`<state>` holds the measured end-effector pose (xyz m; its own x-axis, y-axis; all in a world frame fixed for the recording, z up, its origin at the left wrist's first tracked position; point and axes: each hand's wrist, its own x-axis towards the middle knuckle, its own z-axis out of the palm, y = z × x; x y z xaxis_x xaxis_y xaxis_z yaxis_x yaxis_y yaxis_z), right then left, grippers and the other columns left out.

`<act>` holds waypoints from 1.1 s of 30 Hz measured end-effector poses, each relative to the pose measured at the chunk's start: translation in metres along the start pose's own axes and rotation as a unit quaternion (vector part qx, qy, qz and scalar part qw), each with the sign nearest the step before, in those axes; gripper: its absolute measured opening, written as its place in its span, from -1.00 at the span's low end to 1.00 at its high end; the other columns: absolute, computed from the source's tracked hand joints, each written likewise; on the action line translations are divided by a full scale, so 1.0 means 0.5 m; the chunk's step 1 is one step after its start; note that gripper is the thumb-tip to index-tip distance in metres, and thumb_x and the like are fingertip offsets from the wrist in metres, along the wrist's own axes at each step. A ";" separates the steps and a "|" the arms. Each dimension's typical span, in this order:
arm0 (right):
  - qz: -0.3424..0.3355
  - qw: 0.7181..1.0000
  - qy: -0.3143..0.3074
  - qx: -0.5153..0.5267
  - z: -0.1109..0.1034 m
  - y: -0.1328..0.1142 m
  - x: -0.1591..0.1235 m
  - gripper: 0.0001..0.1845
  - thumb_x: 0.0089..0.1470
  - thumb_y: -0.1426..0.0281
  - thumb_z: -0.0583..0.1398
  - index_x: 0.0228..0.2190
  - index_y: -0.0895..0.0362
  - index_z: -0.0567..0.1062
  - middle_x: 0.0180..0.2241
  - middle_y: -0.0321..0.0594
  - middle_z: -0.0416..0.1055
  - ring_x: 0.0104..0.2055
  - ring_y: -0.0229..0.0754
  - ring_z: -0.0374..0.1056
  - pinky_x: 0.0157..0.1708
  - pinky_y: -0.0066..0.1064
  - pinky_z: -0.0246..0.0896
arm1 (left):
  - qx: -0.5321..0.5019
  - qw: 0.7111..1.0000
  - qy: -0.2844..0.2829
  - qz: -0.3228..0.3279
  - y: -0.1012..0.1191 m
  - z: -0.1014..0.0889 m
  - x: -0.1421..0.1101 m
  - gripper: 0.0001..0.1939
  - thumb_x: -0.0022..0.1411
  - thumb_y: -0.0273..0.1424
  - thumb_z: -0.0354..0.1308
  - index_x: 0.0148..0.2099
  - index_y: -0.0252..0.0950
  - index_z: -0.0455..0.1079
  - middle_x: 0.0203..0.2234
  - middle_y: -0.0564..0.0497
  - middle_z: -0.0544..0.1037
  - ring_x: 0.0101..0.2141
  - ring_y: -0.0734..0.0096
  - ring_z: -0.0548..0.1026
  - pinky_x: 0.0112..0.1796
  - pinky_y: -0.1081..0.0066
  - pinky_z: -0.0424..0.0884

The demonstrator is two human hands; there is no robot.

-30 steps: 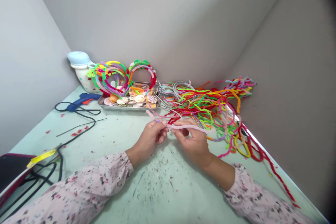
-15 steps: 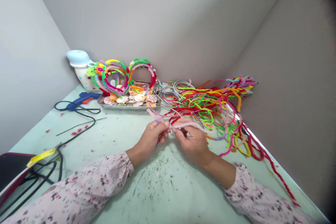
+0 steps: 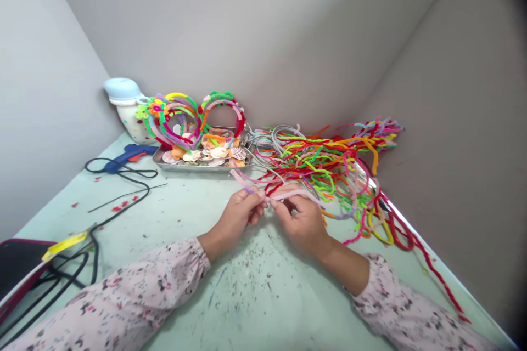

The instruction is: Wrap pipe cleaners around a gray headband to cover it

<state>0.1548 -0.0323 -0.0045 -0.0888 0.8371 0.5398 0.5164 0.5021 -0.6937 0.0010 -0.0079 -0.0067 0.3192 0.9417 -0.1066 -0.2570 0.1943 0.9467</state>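
Note:
Over the middle of the table, my left hand (image 3: 242, 208) pinches a fuzzy strip made of pink and purple pipe cleaner (image 3: 298, 193). One end, pink with a purple band, sticks out up and to the left past the left fingers. My right hand (image 3: 302, 222) also pinches this strip close to the left fingertips, and its longer pale pink part curves over the right hand's back. Whether a wire lies inside the wrapping cannot be made out. Just beyond my hands lies a tangled heap of colourful pipe cleaners (image 3: 317, 153).
A metal tray (image 3: 201, 168) of seashells holds colourful wrapped headbands (image 3: 222, 97) at the back. Left of it are a lidded white cup (image 3: 134, 120) and a blue glue gun (image 3: 127, 158) with a black cord (image 3: 142, 196). Grey wire coils (image 3: 284, 134) lie among the pipe cleaners.
Almost nothing differs. The pale pink part of the strip by my right hand sits very slightly higher; both hands stay in place.

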 end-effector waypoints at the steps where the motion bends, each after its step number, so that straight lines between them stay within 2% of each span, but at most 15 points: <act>1: -0.002 1.000 -0.001 0.008 0.000 0.000 0.000 -0.87 0.13 0.37 0.15 -0.35 0.11 0.51 -0.31 -0.16 0.47 -0.31 -0.18 0.37 -0.36 -0.37 0.28 | -0.002 1.000 0.002 -0.001 0.000 0.000 0.000 -0.74 0.13 -0.25 0.17 -0.46 -0.34 0.31 -0.63 0.13 0.34 -0.68 0.65 0.22 -0.65 0.58 0.10; 8: 0.008 1.000 -0.001 -0.002 0.001 0.006 -0.002 -0.86 0.13 0.34 0.15 -0.36 0.11 0.50 -0.33 -0.15 0.47 -0.31 -0.17 0.36 -0.34 -0.35 0.28 | -0.008 1.000 0.000 0.000 -0.001 0.001 0.001 -0.74 0.12 -0.25 0.17 -0.47 -0.33 0.30 -0.64 0.13 0.34 -0.68 0.65 0.21 -0.65 0.57 0.10; 11: 0.033 0.999 -0.004 -0.014 0.002 0.007 -0.004 -0.83 0.13 0.33 0.15 -0.38 0.12 0.51 -0.33 -0.15 0.47 -0.37 -0.18 0.34 -0.37 -0.34 0.27 | 0.000 1.000 -0.004 0.000 0.001 0.002 0.000 -0.74 0.12 -0.26 0.17 -0.47 -0.33 0.30 -0.63 0.14 0.34 -0.68 0.65 0.21 -0.65 0.58 0.11; 17: 0.065 0.997 -0.024 0.023 0.001 0.006 -0.004 -0.79 0.16 0.31 0.12 -0.42 0.12 0.50 -0.34 -0.16 0.46 -0.43 -0.22 0.32 -0.41 -0.35 0.26 | 0.014 1.000 -0.002 -0.003 0.003 0.004 -0.003 -0.75 0.11 -0.25 0.16 -0.47 -0.33 0.31 -0.64 0.14 0.34 -0.67 0.64 0.21 -0.65 0.57 0.09; 25: 0.089 0.992 -0.042 0.078 0.002 0.013 -0.007 -0.74 0.18 0.28 0.11 -0.47 0.11 0.47 -0.50 -0.27 0.43 -0.44 -0.23 0.34 -0.40 -0.38 0.26 | 0.025 1.000 -0.012 0.004 0.002 0.004 -0.003 -0.74 0.10 -0.24 0.17 -0.47 -0.32 0.29 -0.64 0.14 0.34 -0.68 0.65 0.21 -0.66 0.54 0.08; 29: 0.116 0.987 -0.056 0.098 0.002 0.012 -0.006 -0.74 0.19 0.26 0.10 -0.46 0.11 0.46 -0.60 -0.33 0.36 -0.49 -0.25 0.33 -0.44 -0.42 0.22 | 0.035 0.999 -0.015 0.005 0.000 0.002 -0.002 -0.74 0.11 -0.24 0.15 -0.46 -0.32 0.29 -0.64 0.14 0.33 -0.68 0.64 0.20 -0.65 0.55 0.08; 33: 0.135 0.981 -0.069 0.118 0.000 0.011 -0.005 -0.74 0.19 0.26 0.10 -0.44 0.11 0.46 -0.62 -0.36 0.35 -0.54 -0.28 0.31 -0.49 -0.44 0.18 | 0.047 0.999 -0.017 0.008 -0.001 0.001 -0.003 -0.75 0.13 -0.25 0.14 -0.46 -0.32 0.28 -0.64 0.14 0.31 -0.68 0.64 0.20 -0.64 0.55 0.10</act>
<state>0.1579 -0.0315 -0.0095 -0.0988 0.9600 0.2619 0.3271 0.2799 -0.9026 0.0012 -0.0094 -0.0068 0.3469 0.9343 -0.0821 -0.1765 0.1510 0.9726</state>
